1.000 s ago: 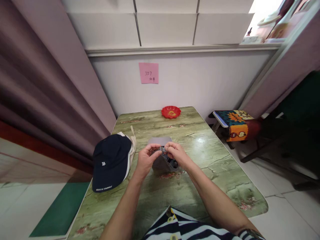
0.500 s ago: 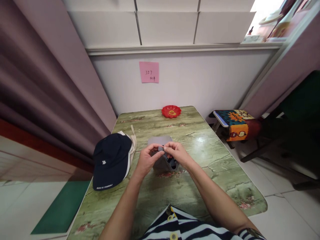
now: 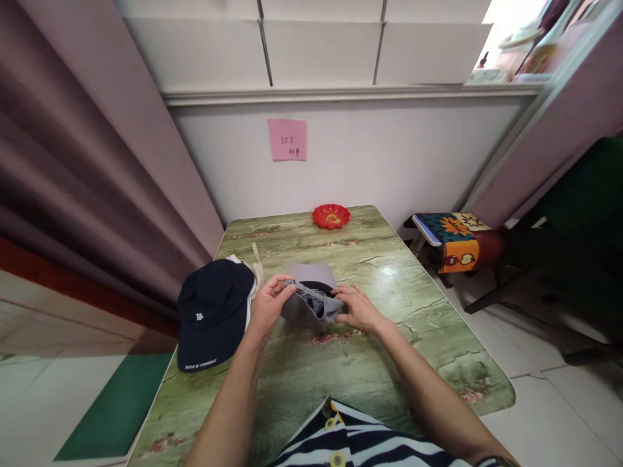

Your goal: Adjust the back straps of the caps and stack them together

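A grey cap [image 3: 308, 272] lies on the table before me, its brim pointing to the far side and its dark inside partly showing. My left hand [image 3: 271, 299] pinches the cap's strap end at the left of the opening. On the other side my right hand [image 3: 357, 307] grips the cap's right edge between thumb and fingers. A navy cap [image 3: 217, 311] with white lettering lies to the left, on top of a cream cap [image 3: 253, 285] that shows only at its edge.
The green marbled table [image 3: 384, 370] meets the wall. At its back stands a red scalloped dish [image 3: 331, 216]. A pink note [image 3: 287, 139] is stuck on the wall. A stool with a colourful cover [image 3: 457, 237] stands to the right, a purple curtain [image 3: 97, 130] hangs left.
My hands have moved apart from their meeting point over the strap. The left went left with the strap end, the right to the cap's right edge; the opening now shows more.
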### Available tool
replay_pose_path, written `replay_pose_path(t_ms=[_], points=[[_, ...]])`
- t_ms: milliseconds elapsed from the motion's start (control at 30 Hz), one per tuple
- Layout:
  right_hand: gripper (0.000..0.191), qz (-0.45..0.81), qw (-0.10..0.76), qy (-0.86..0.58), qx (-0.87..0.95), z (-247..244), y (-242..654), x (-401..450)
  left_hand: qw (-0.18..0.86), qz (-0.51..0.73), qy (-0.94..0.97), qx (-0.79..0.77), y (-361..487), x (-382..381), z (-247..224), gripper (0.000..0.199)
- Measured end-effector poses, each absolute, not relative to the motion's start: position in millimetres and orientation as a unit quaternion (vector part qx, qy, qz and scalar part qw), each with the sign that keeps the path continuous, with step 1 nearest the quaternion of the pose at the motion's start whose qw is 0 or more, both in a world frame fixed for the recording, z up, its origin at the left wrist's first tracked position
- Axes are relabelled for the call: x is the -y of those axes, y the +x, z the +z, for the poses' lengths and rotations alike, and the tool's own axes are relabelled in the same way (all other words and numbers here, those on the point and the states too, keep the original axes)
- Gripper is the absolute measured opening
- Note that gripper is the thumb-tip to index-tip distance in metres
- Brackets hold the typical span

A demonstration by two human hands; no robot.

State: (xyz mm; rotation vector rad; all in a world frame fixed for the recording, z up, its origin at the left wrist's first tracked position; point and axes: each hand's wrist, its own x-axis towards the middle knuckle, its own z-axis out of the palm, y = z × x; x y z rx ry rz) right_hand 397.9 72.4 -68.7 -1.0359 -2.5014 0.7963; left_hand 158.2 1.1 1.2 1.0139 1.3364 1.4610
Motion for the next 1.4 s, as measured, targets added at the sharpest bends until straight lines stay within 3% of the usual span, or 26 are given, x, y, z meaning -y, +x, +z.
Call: replay_pose_path(t_ms=[100,200,300,367,400,433,533,700,933,1400], points=[[0.027,0.195,0.187,-0.451,0.85,-80,383,-70,0.456,0.583,0.411,-0.532,165,-4,0,0.04],[0.025,0.14,0.198,-0.516,0.822,-76,375,-66,0.444,0.59,0.414,-0.533,168,-6,0,0.039],[0.054,0.168,0.191,-0.481,0.839,-55,379,-60,0.435,0.586,0.429,-0.533,168,-5,1,0.036],[0.085,0.242,0.211,-0.419,0.85,-35,383,-56,0.434,0.583,0.437,-0.53,169,-4,3,0.034],[0.091,0.295,0.227,-0.379,0.847,-25,384,-55,0.436,0.581,0.44,-0.528,171,-3,4,0.033],[0.088,0.352,0.249,-0.346,0.834,-16,384,-54,0.441,0.58,0.442,-0.524,173,-3,5,0.033],[0.055,0.466,0.302,-0.317,0.769,-1,376,-53,0.454,0.577,0.452,-0.507,180,-2,10,0.033],[0.028,0.508,0.335,-0.355,0.709,-9,358,-56,0.459,0.572,0.462,-0.499,181,-1,10,0.032],[0.025,0.589,0.37,-0.324,0.641,-10,350,-56,0.463,0.557,0.475,-0.5,178,3,6,0.031],[0.02,0.602,0.377,-0.313,0.631,-4,347,-58,0.441,0.527,0.527,-0.5,178,2,3,0.028]])
